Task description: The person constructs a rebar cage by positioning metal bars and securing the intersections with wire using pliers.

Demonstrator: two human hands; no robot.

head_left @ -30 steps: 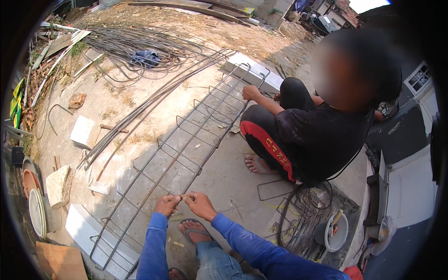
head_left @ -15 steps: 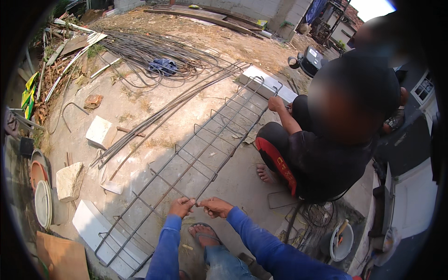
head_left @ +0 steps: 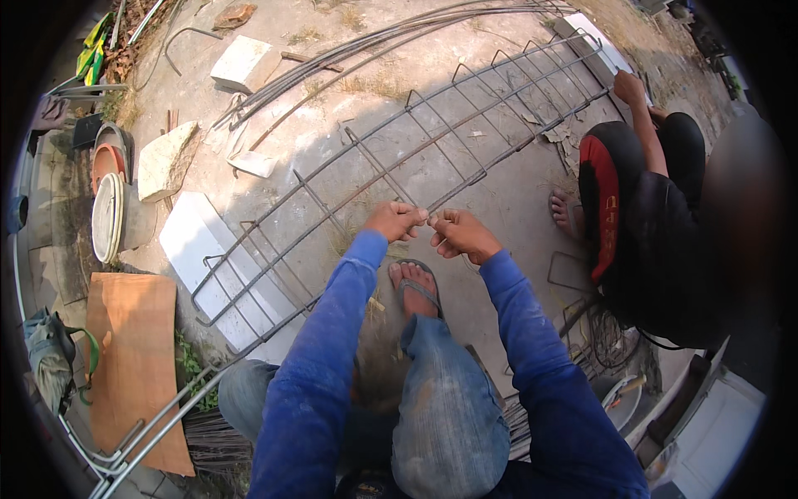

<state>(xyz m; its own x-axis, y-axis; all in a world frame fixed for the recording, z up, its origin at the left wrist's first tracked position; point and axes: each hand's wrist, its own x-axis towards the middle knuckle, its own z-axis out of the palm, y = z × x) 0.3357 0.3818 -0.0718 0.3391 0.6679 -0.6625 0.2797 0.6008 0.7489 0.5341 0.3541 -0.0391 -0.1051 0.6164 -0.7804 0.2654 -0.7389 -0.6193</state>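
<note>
A long cage of steel reinforcing bars (head_left: 480, 175) stretches diagonally across the ground, from the lower left to the upper right. My left hand (head_left: 396, 221) is at its near long bar, thumb and fingers pinched together. Close beside it, my right hand (head_left: 465, 236) pinches too, fingertips almost meeting those of the left. Whatever lies between the fingertips is too small to make out. At the cage's far end, a co-worker's hand (head_left: 629, 87) is next to the bars.
White blocks (head_left: 218, 259) sit under the cage's ends. Loose bars (head_left: 366, 51) and pale stone blocks (head_left: 246, 64) lie beyond it. The co-worker (head_left: 657, 224) squats to the right. Stacked buckets (head_left: 106, 218) and a brown board (head_left: 131, 366) are at left. My sandalled foot (head_left: 416, 289) is below my hands.
The view has swung down and to the left, showing more of my legs and the cage's near end. Both hands stay pinched at the near bar, my right forearm now more upright.
</note>
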